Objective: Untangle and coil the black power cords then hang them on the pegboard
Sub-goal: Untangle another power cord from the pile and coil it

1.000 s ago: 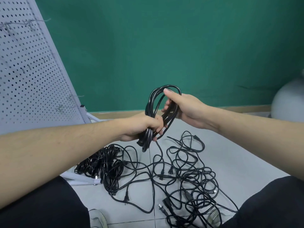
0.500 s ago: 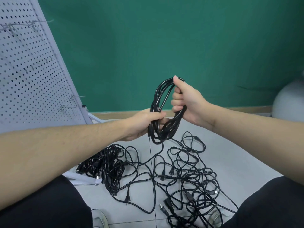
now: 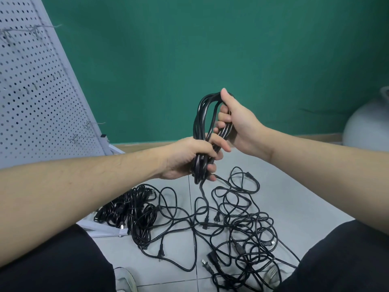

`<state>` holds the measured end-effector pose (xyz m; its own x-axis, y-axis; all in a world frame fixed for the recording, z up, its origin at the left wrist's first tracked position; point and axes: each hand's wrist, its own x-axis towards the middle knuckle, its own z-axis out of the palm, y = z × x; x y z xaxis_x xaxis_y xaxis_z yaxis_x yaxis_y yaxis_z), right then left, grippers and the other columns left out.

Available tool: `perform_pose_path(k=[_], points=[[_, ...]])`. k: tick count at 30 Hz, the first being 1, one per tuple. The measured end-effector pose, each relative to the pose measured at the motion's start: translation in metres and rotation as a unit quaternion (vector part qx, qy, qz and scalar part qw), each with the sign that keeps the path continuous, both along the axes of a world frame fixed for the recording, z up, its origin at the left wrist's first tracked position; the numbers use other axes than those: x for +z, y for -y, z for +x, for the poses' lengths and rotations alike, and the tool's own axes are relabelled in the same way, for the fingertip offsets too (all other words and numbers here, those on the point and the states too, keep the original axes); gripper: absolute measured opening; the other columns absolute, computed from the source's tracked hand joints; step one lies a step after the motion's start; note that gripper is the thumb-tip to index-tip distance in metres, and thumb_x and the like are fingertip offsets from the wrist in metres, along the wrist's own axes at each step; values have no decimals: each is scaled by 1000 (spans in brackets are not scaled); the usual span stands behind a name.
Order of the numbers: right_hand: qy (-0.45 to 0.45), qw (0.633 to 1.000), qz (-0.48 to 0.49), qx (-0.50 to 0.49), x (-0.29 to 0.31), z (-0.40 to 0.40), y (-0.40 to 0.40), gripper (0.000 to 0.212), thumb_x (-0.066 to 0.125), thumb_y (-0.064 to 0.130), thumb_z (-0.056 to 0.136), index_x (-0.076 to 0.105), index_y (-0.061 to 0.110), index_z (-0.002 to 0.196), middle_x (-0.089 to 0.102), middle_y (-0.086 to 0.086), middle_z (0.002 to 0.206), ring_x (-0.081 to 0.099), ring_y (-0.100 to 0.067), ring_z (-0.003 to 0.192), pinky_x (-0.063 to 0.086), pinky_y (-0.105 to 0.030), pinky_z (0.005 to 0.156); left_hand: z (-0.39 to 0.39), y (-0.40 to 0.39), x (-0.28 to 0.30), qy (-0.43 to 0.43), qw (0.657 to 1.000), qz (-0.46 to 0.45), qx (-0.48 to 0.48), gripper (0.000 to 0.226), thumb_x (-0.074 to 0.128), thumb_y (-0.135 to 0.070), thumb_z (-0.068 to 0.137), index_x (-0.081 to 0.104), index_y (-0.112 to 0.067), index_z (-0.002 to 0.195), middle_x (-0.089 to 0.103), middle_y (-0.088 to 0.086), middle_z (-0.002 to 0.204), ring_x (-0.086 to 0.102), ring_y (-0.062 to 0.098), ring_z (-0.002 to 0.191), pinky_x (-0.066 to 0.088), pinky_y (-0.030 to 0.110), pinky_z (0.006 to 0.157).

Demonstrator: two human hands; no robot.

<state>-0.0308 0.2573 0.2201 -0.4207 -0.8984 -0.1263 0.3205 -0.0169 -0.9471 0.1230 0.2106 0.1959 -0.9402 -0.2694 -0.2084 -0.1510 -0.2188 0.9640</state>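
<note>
1. The coiled cord (image 3: 205, 123) is held upright in the air, between the two hands, above the floor.
2. The left hand (image 3: 189, 158) has its fingers curled tight round the lower end of the coil.
3. The right hand (image 3: 235, 121) grips the upper loops, thumb on top, fingers wrapped round the strands.
4. One strand hangs from the bottom of the coil into the tangled cords (image 3: 237, 224) spread over the grey tiled floor (image 3: 305, 197).
5. A bundled heap of cords (image 3: 130, 211) lies near the pegboard's foot.
6. The pegboard (image 3: 31, 91) leans at the left, with wire hooks (image 3: 84, 133) fitted on it.
7. Behind stands a green wall (image 3: 210, 49).
</note>
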Motion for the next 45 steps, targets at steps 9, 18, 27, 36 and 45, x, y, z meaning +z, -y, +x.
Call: perform_pose_path(k=[9,18,27,36,45], points=[[-305,891,174,289,-46,-8,-15,44,59,35,71,64,26,113,67,1,126,55,-25,128,39,-46,113,-4,13,3,-61,989,24,134,51,41,5,94,82,-25,88,58,6,90,45,16,58,45,34,61],[-444,772,227,394,-54,-10,-20,30,59,28,101,53,15,75,61,-8,57,68,-20,62,48,-33,81,-3,39,7,-52,973,0,227,37,47,-9,102,77,-30,110,55,-2,74,36,13,52,30,26,56],[-422,826,185,323,-41,-35,-29,40,61,25,100,47,18,63,46,-4,53,53,-20,56,57,-41,78,17,67,-21,134,904,-242,326,28,57,-18,98,78,-34,107,63,-1,83,41,5,45,32,18,44],[-361,925,30,110,-17,-8,-15,30,46,34,107,63,15,91,34,2,62,32,-16,50,37,-26,47,7,47,-22,202,929,-220,218,40,58,-62,95,80,-31,106,61,-4,86,39,13,55,31,18,43],[-401,915,23,-33,-13,-10,-9,32,68,44,94,67,23,70,42,18,47,37,-4,48,30,-18,54,-6,20,-16,165,956,-210,118,48,62,-70,86,78,-27,77,52,3,84,42,22,64,32,25,52]])
